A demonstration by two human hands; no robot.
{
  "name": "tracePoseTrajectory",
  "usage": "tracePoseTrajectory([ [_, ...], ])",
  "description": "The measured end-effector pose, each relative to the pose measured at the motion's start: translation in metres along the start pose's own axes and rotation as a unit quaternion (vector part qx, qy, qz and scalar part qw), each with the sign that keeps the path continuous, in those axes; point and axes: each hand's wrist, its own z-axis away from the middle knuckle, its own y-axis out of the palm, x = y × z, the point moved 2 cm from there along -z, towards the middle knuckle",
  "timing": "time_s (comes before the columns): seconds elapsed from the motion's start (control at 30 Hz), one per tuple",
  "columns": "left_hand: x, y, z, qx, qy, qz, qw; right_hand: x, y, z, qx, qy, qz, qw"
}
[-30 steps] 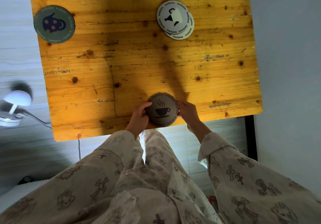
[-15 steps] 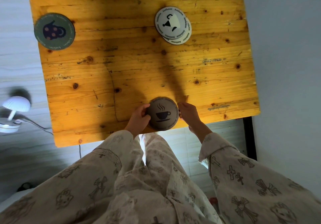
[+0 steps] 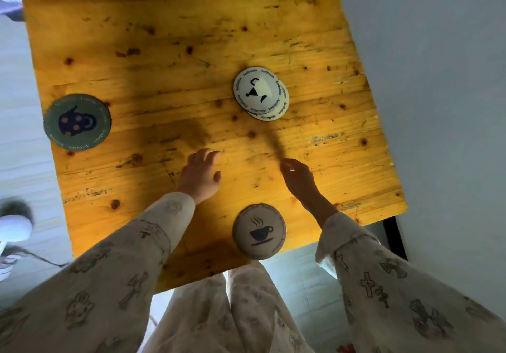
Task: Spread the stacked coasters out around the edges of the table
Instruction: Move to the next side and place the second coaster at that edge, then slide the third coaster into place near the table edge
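A small stack of white coasters (image 3: 258, 91) lies on the wooden table (image 3: 164, 51), right of centre, the top one shifted off the one beneath. At the near edge a grey coaster with a steaming cup (image 3: 259, 231) lies flat by itself. A green coaster with a spotted mug (image 3: 77, 122) sits at the left edge. My left hand (image 3: 201, 173) hovers over the table with fingers spread and nothing in it. My right hand (image 3: 297, 176) reaches toward the white stack, fingers loosely curled, empty, a ring on one finger.
A pale wall (image 3: 438, 106) runs close along the table's right side. A white mushroom-shaped lamp (image 3: 13, 229) with a cable stands on the floor at the left. My legs in patterned trousers (image 3: 232, 311) are below the near edge.
Both hands have let go of the grey cup coaster, which stays at the near edge, and moved forward over the table toward the white stack. The view has shifted forward.
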Motion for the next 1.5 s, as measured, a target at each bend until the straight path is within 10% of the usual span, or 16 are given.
tracePoseTrajectory([
  [0.33, 0.03, -0.024, -0.086, 0.045, -0.044, -0.139, 0.988, 0.075, 0.004, -0.086, -0.069, -0.182, 0.288, 0.938],
  [0.7, 0.03, -0.024, -0.087, 0.035, -0.047, -0.114, 0.992, 0.111, 0.036, -0.129, -0.111, -0.182, 0.407, 0.888],
  [1.17, 0.011, -0.032, -0.091, 0.012, -0.074, -0.079, 0.994, 0.1, -0.013, -0.103, -0.192, -0.335, 0.339, 0.858],
  [1.5, -0.142, -0.029, -0.142, -0.135, 0.138, 0.027, 0.981, 0.063, -0.154, -0.127, -0.307, -0.302, 0.193, 0.881],
])
